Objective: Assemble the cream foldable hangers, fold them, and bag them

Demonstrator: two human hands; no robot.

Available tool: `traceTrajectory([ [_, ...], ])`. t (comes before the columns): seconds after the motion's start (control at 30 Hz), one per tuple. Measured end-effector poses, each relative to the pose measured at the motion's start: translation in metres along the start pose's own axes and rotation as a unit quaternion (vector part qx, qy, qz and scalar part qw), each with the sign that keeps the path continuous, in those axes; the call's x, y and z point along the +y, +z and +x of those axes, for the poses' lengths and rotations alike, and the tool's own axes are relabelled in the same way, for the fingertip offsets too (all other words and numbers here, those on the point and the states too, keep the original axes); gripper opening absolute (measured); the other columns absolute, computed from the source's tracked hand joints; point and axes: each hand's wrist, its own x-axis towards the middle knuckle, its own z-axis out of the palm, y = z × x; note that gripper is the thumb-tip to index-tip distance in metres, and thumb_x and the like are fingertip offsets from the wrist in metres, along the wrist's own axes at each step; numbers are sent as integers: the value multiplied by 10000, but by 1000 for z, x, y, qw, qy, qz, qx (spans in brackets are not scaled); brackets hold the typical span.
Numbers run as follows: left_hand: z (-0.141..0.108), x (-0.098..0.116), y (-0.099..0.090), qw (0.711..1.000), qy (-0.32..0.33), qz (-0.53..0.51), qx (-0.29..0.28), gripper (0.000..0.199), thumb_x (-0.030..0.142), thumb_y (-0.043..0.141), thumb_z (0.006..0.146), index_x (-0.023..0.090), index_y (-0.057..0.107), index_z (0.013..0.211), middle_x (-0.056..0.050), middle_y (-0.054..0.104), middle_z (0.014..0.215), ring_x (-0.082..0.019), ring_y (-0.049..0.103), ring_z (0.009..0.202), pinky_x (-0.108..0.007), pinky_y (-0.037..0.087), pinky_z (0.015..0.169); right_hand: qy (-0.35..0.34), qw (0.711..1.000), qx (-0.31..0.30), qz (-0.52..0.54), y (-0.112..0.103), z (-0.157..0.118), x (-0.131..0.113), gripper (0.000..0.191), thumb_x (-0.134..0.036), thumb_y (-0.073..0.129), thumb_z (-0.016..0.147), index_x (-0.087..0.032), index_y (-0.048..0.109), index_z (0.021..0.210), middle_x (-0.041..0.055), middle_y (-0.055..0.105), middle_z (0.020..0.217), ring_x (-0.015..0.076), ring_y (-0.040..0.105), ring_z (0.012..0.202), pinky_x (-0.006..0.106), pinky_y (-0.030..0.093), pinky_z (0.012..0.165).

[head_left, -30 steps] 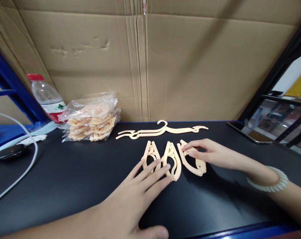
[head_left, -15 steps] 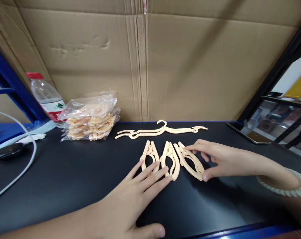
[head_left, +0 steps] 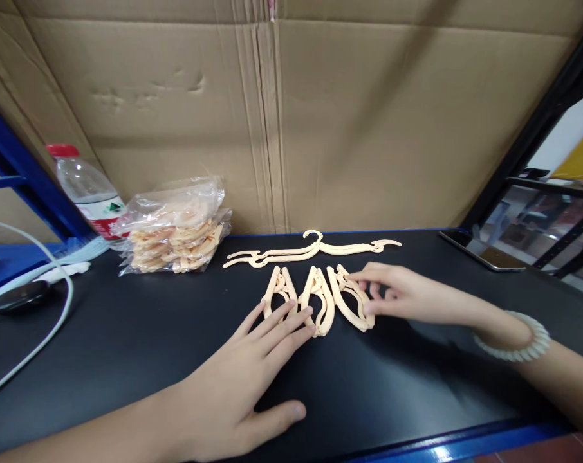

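Note:
Three cream folding hangers, folded up, lie side by side on the black table. My left hand (head_left: pixel 246 379) is spread flat, its fingertips over the lower parts of the left folded hanger (head_left: pixel 271 287) and the middle folded hanger (head_left: pixel 328 303). At the right folded hanger (head_left: pixel 340 302), my right hand (head_left: pixel 402 292) has its index finger near the top and its thumb at the lower end, gripping the right side. Behind them lies an unfolded cream hanger (head_left: pixel 342 249), arms stretched out and hook toward the cardboard.
A clear bag of folded hangers (head_left: pixel 175 235) stands at the back left, beside a red-capped bottle (head_left: pixel 96 199). A white cable (head_left: pixel 68 289) and a black device (head_left: pixel 21 296) lie at far left. A phone-like slab (head_left: pixel 482 251) is at back right. A cardboard wall (head_left: pixel 369 116) closes the back.
My right hand has moved left with the right folded hanger, bringing it closer to the middle one and more upright. My left hand stays spread over the other two; the view has shifted slightly.

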Motion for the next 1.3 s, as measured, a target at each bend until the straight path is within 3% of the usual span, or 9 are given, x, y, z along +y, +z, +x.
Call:
traceTrajectory([
  [0.1, 1, 2, -2, 999, 35, 8, 40, 409, 276, 568, 828, 245, 561, 1236, -71, 529, 1388, -301, 420, 1312, -520, 137, 1157, 9, 991, 115, -64, -17, 9, 26, 395, -419, 518, 902, -170, 608, 1195, 89, 654, 980, 210, 623, 862, 334, 537, 728],
  [0.2, 5, 0, -8, 996, 65, 10, 61, 186, 217, 515, 839, 225, 610, 999, -74, 652, 1121, -250, 559, 1088, -444, 284, 1096, -23, 955, 211, -205, -26, 20, 61, 367, -308, 476, 912, -172, 584, 1236, 134, 629, 1180, 284, 585, 1074, 475, 472, 936],
  [0.37, 11, -18, -16, 992, 20, 1, 122, 125, 213, 476, 885, 222, 590, 935, -56, 656, 961, -217, 583, 952, -361, 423, 911, -85, 949, 158, -259, -18, 31, 91, 383, -226, 419, 930, -140, 547, 1281, 142, 587, 1258, 284, 509, 1184, 496, 403, 1025],
  [0.53, 14, -35, -22, 983, -74, -49, 158, 155, 299, 488, 901, 221, 602, 970, -56, 658, 1014, -217, 598, 954, -336, 459, 878, -85, 950, 172, -247, -10, 32, 87, 291, -255, 465, 926, -176, 631, 1152, 128, 630, 1066, 279, 551, 1006, 474, 455, 920],
  [0.67, 13, -34, -24, 973, -119, -90, 177, 178, 341, 504, 896, 221, 613, 972, -43, 667, 999, -219, 612, 937, -319, 474, 853, -71, 956, 181, -219, -10, 32, 83, 220, -278, 479, 921, -183, 676, 950, 111, 632, 906, 256, 563, 862, 435, 475, 819],
  [0.87, 14, -29, -26, 951, -161, -158, 210, 181, 362, 529, 891, 211, 623, 928, -30, 674, 959, -211, 626, 930, -310, 473, 857, -56, 958, 216, -178, -11, 28, 77, 216, -289, 452, 935, -183, 639, 925, 93, 674, 902, 226, 614, 803, 369, 480, 759],
  [0.97, 15, -31, -28, 927, -189, -226, 233, 187, 375, 557, 871, 197, 604, 905, -38, 670, 931, -215, 633, 932, -334, 483, 865, -45, 953, 247, -172, -12, 25, 72, 202, -299, 469, 922, -183, 636, 922, 85, 699, 899, 222, 633, 770, 362, 480, 746],
  [1.13, 19, -37, -28, 848, -261, -376, 266, 244, 377, 652, 799, 166, 591, 906, -66, 690, 906, -229, 671, 913, -338, 505, 832, -29, 933, 304, -189, -20, 19, 60, 186, -303, 488, 902, -203, 644, 892, 70, 712, 872, 228, 645, 757, 355, 480, 727],
  [1.3, 20, -38, -29, 771, -315, -479, 277, 336, 311, 653, 828, 145, 550, 1101, -126, 641, 1157, -226, 663, 1018, -342, 487, 932, -38, 912, 364, -183, -23, 14, 47, 163, -299, 518, 898, -202, 647, 884, 61, 705, 816, 221, 643, 727, 342, 479, 686],
])
